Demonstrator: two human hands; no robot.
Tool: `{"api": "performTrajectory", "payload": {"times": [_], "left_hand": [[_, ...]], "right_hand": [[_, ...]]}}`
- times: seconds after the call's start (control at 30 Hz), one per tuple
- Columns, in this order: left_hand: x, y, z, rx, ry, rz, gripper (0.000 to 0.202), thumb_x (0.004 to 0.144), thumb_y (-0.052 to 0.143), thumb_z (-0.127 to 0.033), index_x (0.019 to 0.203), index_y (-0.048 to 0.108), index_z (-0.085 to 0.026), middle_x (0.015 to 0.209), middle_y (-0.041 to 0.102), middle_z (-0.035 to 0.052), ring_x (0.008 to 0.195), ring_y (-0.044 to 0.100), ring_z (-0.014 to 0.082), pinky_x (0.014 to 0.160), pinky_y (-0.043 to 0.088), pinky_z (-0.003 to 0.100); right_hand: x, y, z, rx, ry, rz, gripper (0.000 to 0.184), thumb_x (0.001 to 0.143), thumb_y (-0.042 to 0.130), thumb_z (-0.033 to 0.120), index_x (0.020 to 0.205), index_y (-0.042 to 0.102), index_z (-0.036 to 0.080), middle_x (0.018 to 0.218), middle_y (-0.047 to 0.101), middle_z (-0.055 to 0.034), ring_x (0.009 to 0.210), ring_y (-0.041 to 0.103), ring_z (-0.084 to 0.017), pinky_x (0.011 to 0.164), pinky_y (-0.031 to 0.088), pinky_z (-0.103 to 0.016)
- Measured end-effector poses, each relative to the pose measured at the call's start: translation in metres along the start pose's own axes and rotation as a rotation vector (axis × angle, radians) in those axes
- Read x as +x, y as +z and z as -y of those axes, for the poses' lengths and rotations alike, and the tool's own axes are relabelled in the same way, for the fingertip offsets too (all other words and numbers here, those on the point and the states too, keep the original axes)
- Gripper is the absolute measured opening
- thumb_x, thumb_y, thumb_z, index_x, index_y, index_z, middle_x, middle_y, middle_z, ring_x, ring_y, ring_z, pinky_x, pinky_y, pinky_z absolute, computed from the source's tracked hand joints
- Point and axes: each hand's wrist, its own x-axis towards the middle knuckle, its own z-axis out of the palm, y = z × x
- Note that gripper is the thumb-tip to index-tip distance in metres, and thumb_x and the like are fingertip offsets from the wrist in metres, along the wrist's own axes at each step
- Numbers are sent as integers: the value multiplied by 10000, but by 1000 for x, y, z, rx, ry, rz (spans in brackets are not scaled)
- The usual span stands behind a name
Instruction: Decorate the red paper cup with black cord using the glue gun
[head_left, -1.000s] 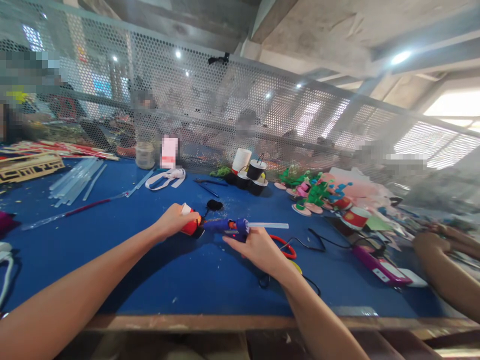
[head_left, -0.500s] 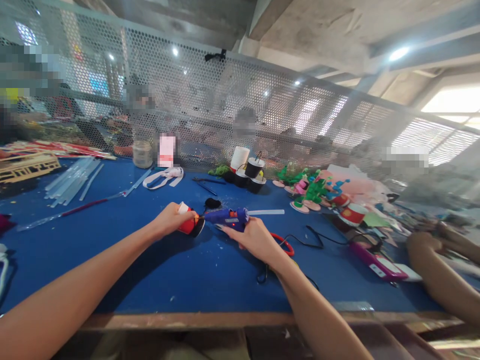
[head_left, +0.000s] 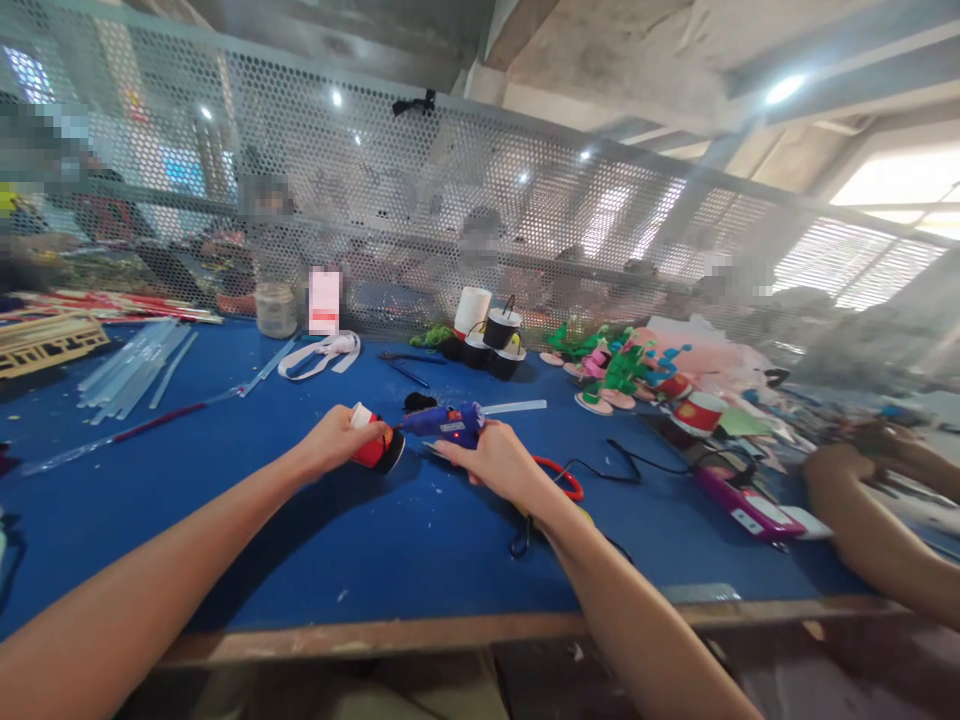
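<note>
My left hand (head_left: 335,440) is closed around a small red, white and black paper cup (head_left: 369,450), tilted on its side above the table. In my right hand (head_left: 501,455) is a blue hot glue gun (head_left: 450,424), with a small red light on its body. Its nozzle points left and reaches the cup's side; whether it touches, I cannot tell. A clear glue stick (head_left: 514,407) juts from the back of the gun. Behind the nozzle lies a small black bundle (head_left: 420,402), perhaps yarn.
Scissors with red handles (head_left: 566,480) lie beyond my right wrist. A purple power strip (head_left: 750,505) and another person's arm (head_left: 862,510) are at the right. Several glue sticks (head_left: 135,370) lie left. Stacked cups (head_left: 501,330) and green pipe-cleaner figures (head_left: 622,365) stand before a mesh screen (head_left: 420,200).
The view has shifted slightly, so most things appear a little further left. The glue gun's nozzle sits slightly higher against the cup. Both hands keep their hold.
</note>
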Motion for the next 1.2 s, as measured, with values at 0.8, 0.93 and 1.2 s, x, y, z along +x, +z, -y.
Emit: {"api": "performTrajectory", "payload": {"times": [0.8, 0.93, 1.2], "left_hand": [[-1, -1, -1, 23, 32, -1, 317, 549, 535, -443, 436, 415, -173, 393, 332, -68, 403, 267, 64, 423, 162, 219], [-1, 0, -1, 29, 32, -17, 299, 559, 536, -404, 421, 400, -176, 382, 321, -71, 396, 262, 63, 417, 161, 219], [0, 0, 0, 14, -11, -28, 273, 576, 552, -358, 438, 418, -164, 395, 360, -66, 410, 294, 68, 423, 170, 220]], "right_hand": [[-7, -6, 5, 60, 46, 47, 289, 710, 534, 376, 509, 487, 174, 347, 447, 41, 324, 433, -79, 393, 354, -196], [-13, -7, 7, 70, 31, 57, 279, 712, 536, 358, 505, 471, 182, 344, 442, 46, 320, 433, -83, 401, 362, -202], [-20, -5, 9, 37, -42, 56, 313, 702, 549, 360, 463, 430, 196, 344, 455, 33, 346, 473, -109, 445, 391, -231]]}}
